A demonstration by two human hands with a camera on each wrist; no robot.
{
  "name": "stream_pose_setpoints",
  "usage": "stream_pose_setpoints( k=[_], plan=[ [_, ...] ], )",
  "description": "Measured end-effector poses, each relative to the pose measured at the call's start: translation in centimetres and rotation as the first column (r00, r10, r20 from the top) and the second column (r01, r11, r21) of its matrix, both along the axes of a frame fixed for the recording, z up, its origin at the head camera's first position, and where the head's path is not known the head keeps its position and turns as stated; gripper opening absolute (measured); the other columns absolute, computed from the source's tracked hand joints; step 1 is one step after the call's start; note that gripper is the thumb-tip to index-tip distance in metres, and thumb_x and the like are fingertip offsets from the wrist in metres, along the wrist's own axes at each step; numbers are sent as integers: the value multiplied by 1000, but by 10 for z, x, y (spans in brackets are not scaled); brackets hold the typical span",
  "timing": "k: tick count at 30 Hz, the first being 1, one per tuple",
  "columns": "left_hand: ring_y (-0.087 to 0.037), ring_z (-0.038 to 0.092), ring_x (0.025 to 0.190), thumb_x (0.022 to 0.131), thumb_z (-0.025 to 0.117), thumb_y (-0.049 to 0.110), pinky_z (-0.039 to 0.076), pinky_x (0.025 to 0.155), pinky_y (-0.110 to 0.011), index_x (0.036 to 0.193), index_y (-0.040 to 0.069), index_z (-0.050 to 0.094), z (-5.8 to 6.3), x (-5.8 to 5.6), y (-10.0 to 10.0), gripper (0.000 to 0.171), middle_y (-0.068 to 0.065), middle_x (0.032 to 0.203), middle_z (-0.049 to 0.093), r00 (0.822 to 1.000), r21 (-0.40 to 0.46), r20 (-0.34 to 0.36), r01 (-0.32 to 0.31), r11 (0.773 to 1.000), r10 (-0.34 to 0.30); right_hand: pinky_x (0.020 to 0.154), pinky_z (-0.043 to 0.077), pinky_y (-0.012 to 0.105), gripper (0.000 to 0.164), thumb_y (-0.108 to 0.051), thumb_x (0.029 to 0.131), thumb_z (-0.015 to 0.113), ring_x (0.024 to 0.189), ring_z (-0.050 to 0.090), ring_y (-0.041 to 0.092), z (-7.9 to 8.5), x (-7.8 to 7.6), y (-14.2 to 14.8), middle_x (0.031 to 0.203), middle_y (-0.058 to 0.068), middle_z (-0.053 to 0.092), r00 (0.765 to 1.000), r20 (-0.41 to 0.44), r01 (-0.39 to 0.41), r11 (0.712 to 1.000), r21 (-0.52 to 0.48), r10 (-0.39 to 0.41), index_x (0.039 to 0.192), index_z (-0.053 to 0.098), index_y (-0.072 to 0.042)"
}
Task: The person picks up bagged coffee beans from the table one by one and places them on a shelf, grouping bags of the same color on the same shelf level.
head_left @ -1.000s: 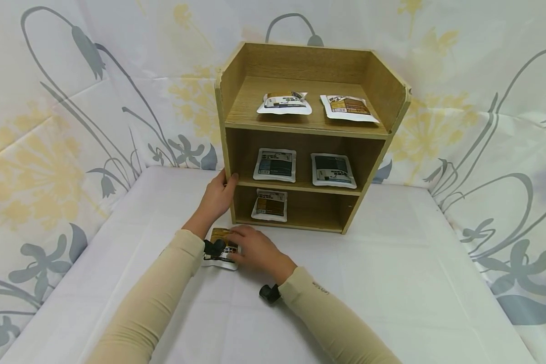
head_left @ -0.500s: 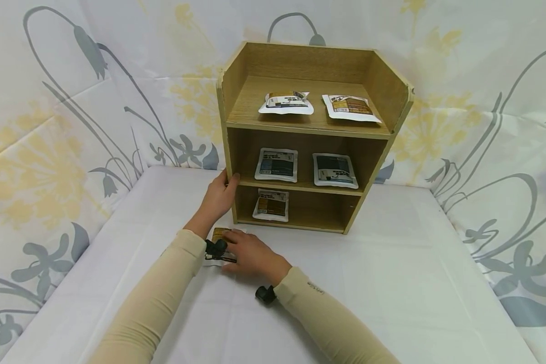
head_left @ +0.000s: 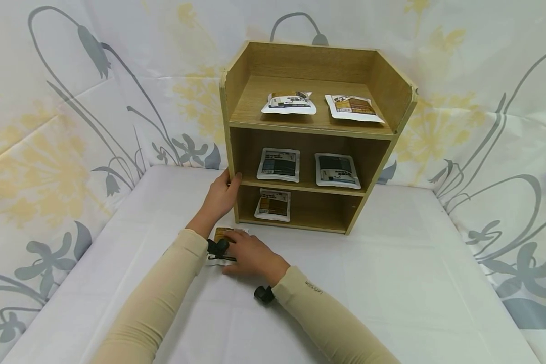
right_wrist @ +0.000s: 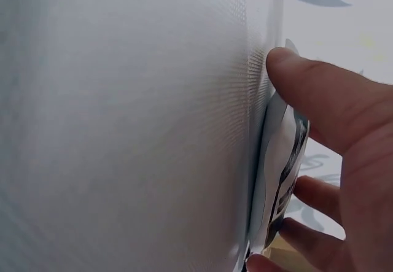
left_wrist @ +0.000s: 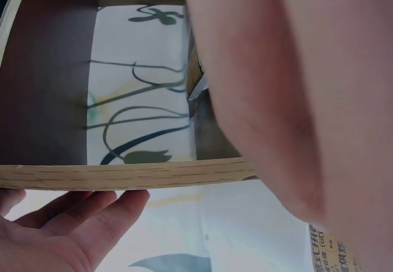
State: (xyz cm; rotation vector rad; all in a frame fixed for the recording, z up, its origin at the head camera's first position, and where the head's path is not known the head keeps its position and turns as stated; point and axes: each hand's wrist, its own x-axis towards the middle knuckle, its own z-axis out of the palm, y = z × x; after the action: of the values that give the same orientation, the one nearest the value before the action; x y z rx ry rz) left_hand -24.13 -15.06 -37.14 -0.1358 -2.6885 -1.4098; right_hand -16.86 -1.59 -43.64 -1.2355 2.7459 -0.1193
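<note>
In the head view a wooden shelf unit [head_left: 309,63] stands at the back of the table. My left hand [head_left: 220,197] grips its left side panel, thumb at the front edge and fingers along the outer face; the left wrist view shows those fingers [left_wrist: 101,223] against the panel. Below it, a white-edged pouch [head_left: 220,233] with a brown panel lies on the table, partly hidden by my left wrist and right hand. My right hand [head_left: 251,255] holds this pouch from above. The right wrist view has the thumb [right_wrist: 295,69] at one edge and fingers at the other.
On the top shelf lie two pouches, a puffed one [head_left: 289,103] and a brown one [head_left: 355,108]. The middle shelf bears two dark-panelled pouches [head_left: 279,164] [head_left: 337,170]. One brown pouch [head_left: 273,205] sits low left. Flowered cloth [head_left: 95,111] hangs behind the white table [head_left: 414,283].
My right hand has moved slightly left and closed in over the pouch on the table, covering more of it. The left hand keeps its grip on the shelf unit.
</note>
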Motion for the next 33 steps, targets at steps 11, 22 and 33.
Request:
stream_pose_setpoints(
  k=[11,22,33],
  plan=[
    [-35,58,118,102,28,55,49,93,-51,152,15,31,0,-1,-1,65,-18,137,55,1000,0,-16,-4,1000,4,111,39,35,72,-54,84,70,140,38,20,3,-1,1,151,1,41,999,-10,50,999,-15,-50,143,49,-17],
    [-35,57,120,101,28,57,49,94,-51,153,16,30,-1,0,0,66,-17,139,53,1000,0,-8,3,1000,-3,106,44,31,70,-38,81,78,134,47,19,11,2,10,146,3,47,1000,9,30,999,-28,-30,142,49,-18],
    [-35,56,123,100,28,59,48,97,-52,153,17,28,-1,0,-1,68,-16,141,52,1000,-9,-1,-2,1000,2,93,51,31,65,-31,81,80,115,59,17,20,4,22,134,1,55,999,-13,-31,1000,6,31,139,52,-22]
  ],
)
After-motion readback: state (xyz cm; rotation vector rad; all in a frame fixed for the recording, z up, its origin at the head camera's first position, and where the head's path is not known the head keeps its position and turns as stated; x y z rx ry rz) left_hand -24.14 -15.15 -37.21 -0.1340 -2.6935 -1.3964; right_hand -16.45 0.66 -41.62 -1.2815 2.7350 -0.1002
